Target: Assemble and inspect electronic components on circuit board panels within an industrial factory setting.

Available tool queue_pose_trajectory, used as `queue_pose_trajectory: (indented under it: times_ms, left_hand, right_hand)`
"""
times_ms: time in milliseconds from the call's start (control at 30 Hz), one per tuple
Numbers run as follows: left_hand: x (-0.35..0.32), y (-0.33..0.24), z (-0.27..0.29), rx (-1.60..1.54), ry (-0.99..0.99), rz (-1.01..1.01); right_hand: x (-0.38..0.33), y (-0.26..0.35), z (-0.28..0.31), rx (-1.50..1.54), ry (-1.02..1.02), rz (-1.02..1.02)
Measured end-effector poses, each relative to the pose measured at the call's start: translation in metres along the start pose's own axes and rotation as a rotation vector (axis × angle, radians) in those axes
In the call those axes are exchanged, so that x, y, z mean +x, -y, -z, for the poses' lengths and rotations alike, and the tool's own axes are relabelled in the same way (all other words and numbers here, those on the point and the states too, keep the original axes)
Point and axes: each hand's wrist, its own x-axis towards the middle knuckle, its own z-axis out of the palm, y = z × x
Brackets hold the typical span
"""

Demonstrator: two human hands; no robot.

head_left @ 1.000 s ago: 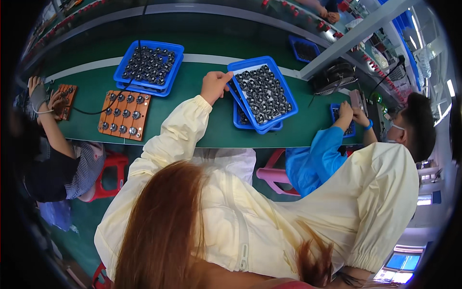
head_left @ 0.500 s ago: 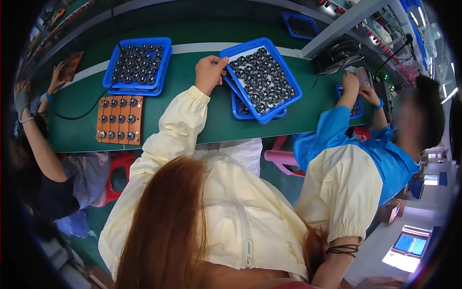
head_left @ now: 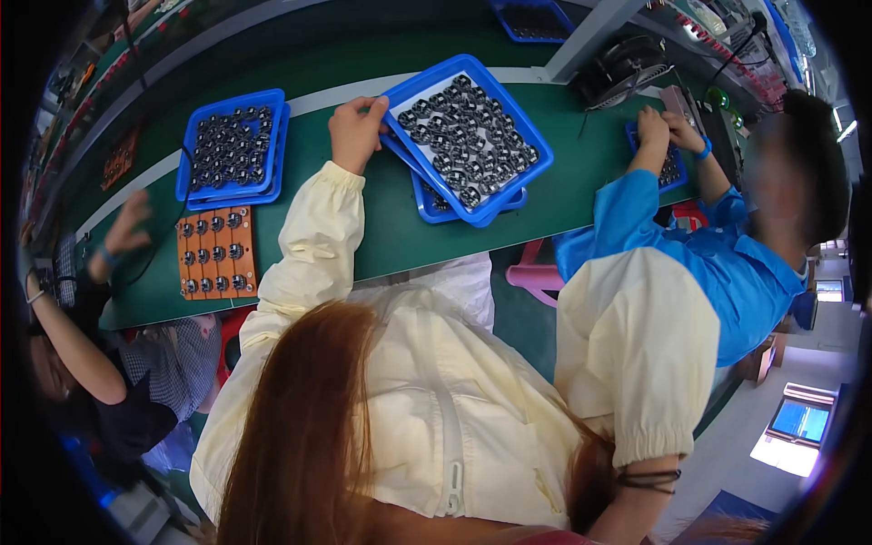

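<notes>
My left hand [head_left: 357,133] is closed on the left corner of a blue plastic tray [head_left: 543,148], its thumb at the rim. The tray sits askew atop other blue trays and holds many small round black-and-silver parts [head_left: 465,136] on a white liner. Below it, the edge of a lower blue tray [head_left: 511,202] pokes out. My right forearm [head_left: 636,509], with dark bands at the wrist, runs down past the lower edge, so that hand is out of sight.
Left on the green bench stand stacked blue trays [head_left: 277,150] of similar parts, beside an orange board [head_left: 216,257] carrying rows of them. A dark cable [head_left: 184,173] hangs there. Co-workers sit on both sides; a black fan [head_left: 627,68] stands at the back right.
The view has shifted a little. My left hand stays at the tray's corner. The left co-worker's hand has come away from the far-left board and is blurred.
</notes>
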Motion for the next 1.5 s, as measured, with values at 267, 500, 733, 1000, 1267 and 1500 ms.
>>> queue_pose_trajectory:
  times_ms: [267, 500, 733, 1000, 1267, 1500]
  left_hand:
    - [0.032, 0.012, 0.005, 0.178, 0.019, -0.217]
    - [0.039, 0.006, 0.002, 0.23, 0.169, -0.227]
    - [0.047, 0.02, 0.002, 0.111, 0.204, -0.245]
    - [0.042, 0.008, 0.002, 0.051, 0.239, -0.14]
    - [0.039, 0.015, 0.007, -0.018, 0.265, -0.114]
    - [0.044, 0.014, 0.002, 0.001, 0.296, -0.155]
  right_hand:
    - [-0.01, 0.015, 0.002, -0.016, 0.007, -0.014]
    - [-0.022, 0.025, -0.002, -0.013, -0.007, -0.028]
    - [-0.034, 0.031, 0.004, 0.016, -0.01, 0.001]
    - [-0.042, 0.034, 0.011, 0.024, -0.011, 0.008]
    - [-0.099, 0.011, 0.019, 0.002, -0.459, -0.1]
    - [-0.17, -0.038, 0.001, -0.703, -1.814, -1.043]
